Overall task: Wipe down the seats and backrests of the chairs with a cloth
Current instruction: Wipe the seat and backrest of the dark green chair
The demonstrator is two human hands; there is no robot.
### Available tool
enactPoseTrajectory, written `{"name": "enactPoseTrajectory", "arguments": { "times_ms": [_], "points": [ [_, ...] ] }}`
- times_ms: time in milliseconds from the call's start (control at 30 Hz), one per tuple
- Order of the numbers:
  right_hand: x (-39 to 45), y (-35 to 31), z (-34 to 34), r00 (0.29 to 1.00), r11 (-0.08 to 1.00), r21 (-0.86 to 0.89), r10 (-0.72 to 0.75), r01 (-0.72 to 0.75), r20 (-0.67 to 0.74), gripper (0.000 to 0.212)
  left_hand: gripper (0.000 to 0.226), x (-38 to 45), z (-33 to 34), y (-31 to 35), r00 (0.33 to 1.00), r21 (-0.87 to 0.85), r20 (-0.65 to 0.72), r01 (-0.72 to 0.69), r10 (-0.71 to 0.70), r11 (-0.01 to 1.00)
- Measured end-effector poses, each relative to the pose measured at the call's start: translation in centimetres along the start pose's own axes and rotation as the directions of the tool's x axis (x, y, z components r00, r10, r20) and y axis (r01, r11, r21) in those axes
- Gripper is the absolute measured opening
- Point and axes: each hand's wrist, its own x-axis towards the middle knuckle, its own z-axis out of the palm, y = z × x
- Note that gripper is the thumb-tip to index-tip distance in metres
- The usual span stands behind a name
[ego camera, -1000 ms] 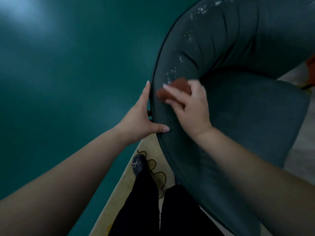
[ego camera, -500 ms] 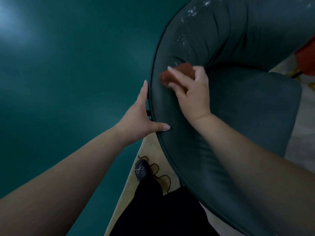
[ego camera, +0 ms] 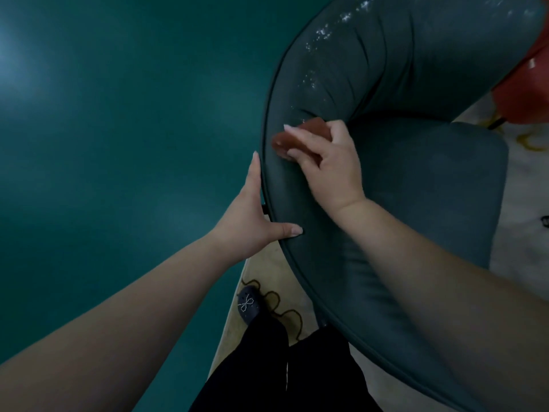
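A dark teal upholstered chair [ego camera: 416, 179] with a curved, channelled backrest [ego camera: 371, 63] fills the right half of the view. My right hand [ego camera: 329, 168] grips a small reddish-brown cloth [ego camera: 292, 138] and presses it on the inner left side of the backrest, near the piped rim. My left hand [ego camera: 252, 221] holds the outer rim of the backrest: fingers straight along the outside, thumb hooked over the padded edge. White specks dot the backrest above the cloth.
A teal floor [ego camera: 118, 129] spreads to the left. A pale rug [ego camera: 261, 278] with a brown scalloped line lies under the chair. My dark shoe [ego camera: 248, 304] and black trousers stand at the bottom. Something red [ego camera: 525, 96] sits behind the chair at right.
My right hand has slid the cloth leftward and slightly down along the inner backrest, toward the rim. My left hand has stayed on the rim.
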Motion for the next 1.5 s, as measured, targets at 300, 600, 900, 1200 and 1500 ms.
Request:
{"name": "enactPoseTrajectory", "arguments": {
  "times_ms": [300, 600, 900, 1200, 1500],
  "points": [
    [-3.6, -1.7, -1.9, 0.944, 0.958, -0.135, -0.212, 0.252, 0.254, 0.03, 0.137, 0.3, 0.1, -1.0, 1.0, -0.042, -0.002, 0.0, 0.0, 0.999],
    [-4.7, 0.0, -1.0, 0.986, 0.988, -0.016, -0.149, 0.151, 0.076, 0.038, 0.136, 0.4, -0.1, -1.0, 1.0, -0.047, -0.02, -0.009, 0.008, 0.999],
    [5.2, 2.2, 1.0, 0.988, 0.996, 0.071, 0.067, -0.058, -0.138, 0.036, 0.132, 3.3, -2.1, 1.4, 1.0, -0.02, -0.018, 0.024, -0.025, 0.999],
    [3.4, 2.8, -0.6, 0.99, 0.99, -0.025, -0.142, 0.141, -0.026, 0.036, 0.132, 6.1, -3.2, 3.5, 0.999, 0.017, -0.01, 0.044, -0.044, 0.999],
    [1.1, 2.9, 0.0, 0.995, 0.987, 0.158, -0.018, 0.033, -0.094, 0.041, 0.125, 6.7, -3.4, 3.6, 0.998, 0.018, -0.052, 0.048, -0.047, 0.999]
  ]
}}
